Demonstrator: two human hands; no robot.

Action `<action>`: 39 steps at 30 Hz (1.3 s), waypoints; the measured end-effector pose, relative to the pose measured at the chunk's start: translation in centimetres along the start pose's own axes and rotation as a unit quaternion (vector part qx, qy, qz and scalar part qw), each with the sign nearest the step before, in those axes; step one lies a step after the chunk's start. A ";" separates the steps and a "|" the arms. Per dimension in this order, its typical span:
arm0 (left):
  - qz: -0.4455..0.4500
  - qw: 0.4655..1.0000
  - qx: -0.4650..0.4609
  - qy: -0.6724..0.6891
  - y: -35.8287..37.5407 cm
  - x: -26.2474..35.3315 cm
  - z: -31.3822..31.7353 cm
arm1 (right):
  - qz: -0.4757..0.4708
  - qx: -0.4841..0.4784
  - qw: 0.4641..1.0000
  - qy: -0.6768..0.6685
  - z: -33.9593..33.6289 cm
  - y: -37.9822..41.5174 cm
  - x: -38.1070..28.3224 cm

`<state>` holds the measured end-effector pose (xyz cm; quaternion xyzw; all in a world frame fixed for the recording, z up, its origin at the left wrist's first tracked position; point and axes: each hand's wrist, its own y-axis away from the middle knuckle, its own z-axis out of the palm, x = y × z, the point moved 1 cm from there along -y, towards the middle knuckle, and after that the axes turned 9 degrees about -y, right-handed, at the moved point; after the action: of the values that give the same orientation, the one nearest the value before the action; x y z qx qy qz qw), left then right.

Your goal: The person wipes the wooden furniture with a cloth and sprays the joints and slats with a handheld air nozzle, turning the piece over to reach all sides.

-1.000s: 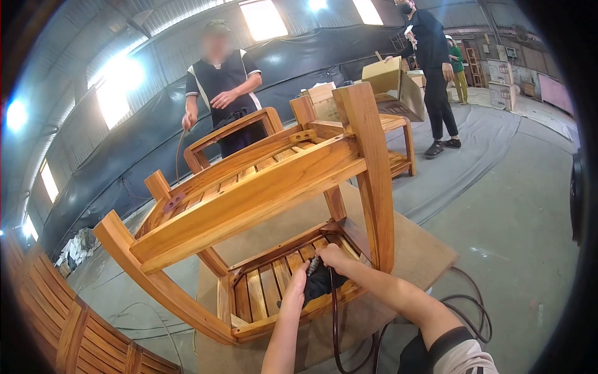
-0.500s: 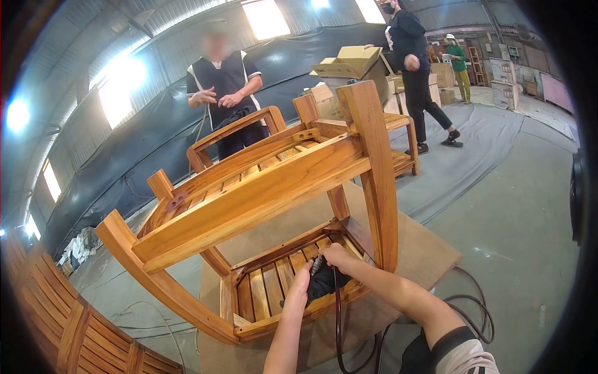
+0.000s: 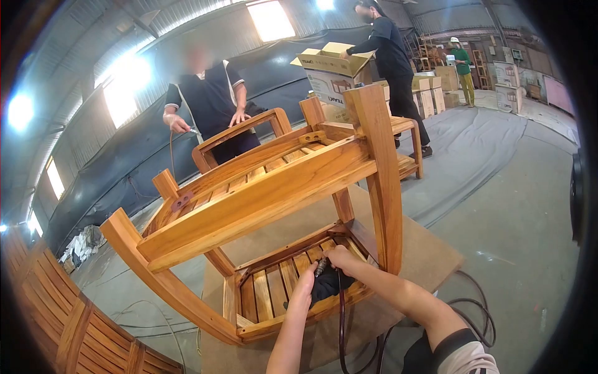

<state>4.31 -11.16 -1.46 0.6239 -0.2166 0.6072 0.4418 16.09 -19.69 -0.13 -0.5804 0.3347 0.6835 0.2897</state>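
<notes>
Wooden chair (image 3: 261,193): honey-coloured, lying tipped on a brown board (image 3: 430,255), legs pointing toward the camera; it rises above and to the left of the grip and frames it on all sides.
Slatted panel (image 3: 268,293): part of the chair resting on the board, directly under both hands.
Upright leg (image 3: 383,181): just right of the grip, close to the right forearm.
Person across the chair (image 3: 208,100): dark top, well beyond the grip, one hand on the chair's curved rail, the other holding a thin cord.
Person with box (image 3: 389,56): far beyond the grip, to its right, hands on an open cardboard box (image 3: 330,62).
Black hose (image 3: 342,324): runs from the grip toward the camera, coiling on the floor to the right.
Black tool (image 3: 327,283): dark body with a metal fitting at its top, set against the slats, between the two hands.
Right hand (image 3: 339,257): fingers curled over the tool's top at the fitting, closed on it.
Left hand (image 3: 304,288): pressed against the tool's left side; how fully it wraps cannot be told.
</notes>
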 end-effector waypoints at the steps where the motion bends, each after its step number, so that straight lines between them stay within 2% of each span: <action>1: 0.002 1.000 -0.005 0.005 -0.2 -0.1 -0.1 | 0.000 -0.005 1.000 -0.004 0.0 0.1 -0.1; 18: 0.011 1.000 0.002 -0.029 0.5 0.5 0.3 | -0.003 -0.019 1.000 -0.006 -0.1 0.0 0.0; 30: 0.009 1.000 -0.019 0.003 -0.4 -0.2 -0.2 | 0.025 -0.014 0.999 0.025 -0.2 0.6 -0.8; 39: 0.006 1.000 -0.007 -0.013 -0.9 -0.5 -0.4 | 0.011 -0.024 1.000 -0.011 -0.3 0.5 -0.5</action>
<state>4.75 -10.47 -2.23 0.6274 -0.2305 0.6002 0.4392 15.97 -20.21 0.38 -0.5761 0.3213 0.7007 0.2717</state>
